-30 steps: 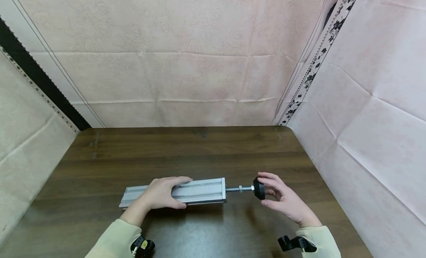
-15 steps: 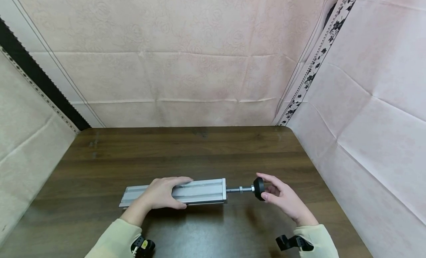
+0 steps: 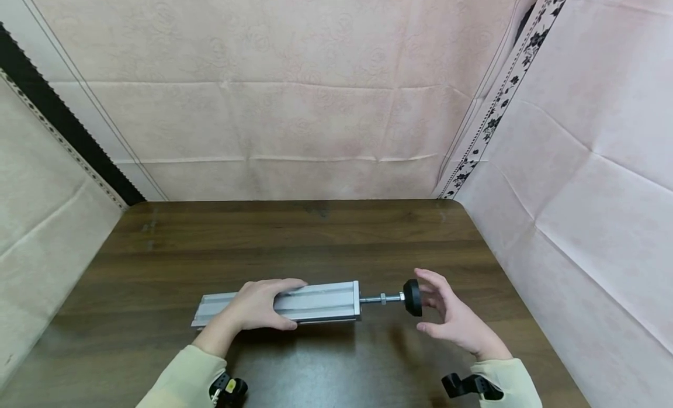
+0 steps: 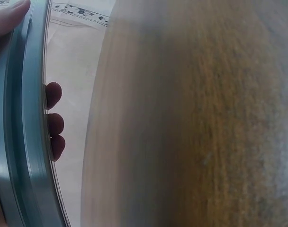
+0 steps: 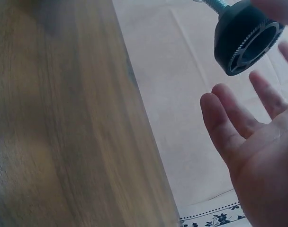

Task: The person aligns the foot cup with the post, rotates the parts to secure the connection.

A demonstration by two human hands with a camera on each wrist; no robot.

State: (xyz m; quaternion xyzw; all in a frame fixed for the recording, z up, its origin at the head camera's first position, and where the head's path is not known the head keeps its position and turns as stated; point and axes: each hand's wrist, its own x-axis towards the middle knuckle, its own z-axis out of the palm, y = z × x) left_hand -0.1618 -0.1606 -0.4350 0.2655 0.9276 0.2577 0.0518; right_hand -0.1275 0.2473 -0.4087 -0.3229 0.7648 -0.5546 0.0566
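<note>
A long silver aluminium profile [image 3: 323,301] with grooves lies crosswise in the head view, held above the table. My left hand [image 3: 259,306] grips it around the middle, thumb on the near side. In the left wrist view, fingertips [image 4: 55,124] show past the far edge of the profile [image 4: 32,142]. From its right end sticks a threaded rod [image 3: 372,300] with a nut, ending in a round black levelling foot [image 3: 412,297]. My right hand [image 3: 454,314] is just right of that foot, fingers spread. The right wrist view shows the foot's ribbed, hollow underside [image 5: 255,47] facing the palm.
A brown wood-grain table [image 3: 294,238] extends beneath both hands. Pale patterned cloth [image 3: 294,104] hangs behind it and along both sides, with a black floral border [image 3: 491,123] at right. Both wrists carry black camera mounts [image 3: 473,386].
Half a second ago my right thumb and finger were at the foot's rim; now they have spread and drawn back to the right. My left hand keeps its grip on the profile.
</note>
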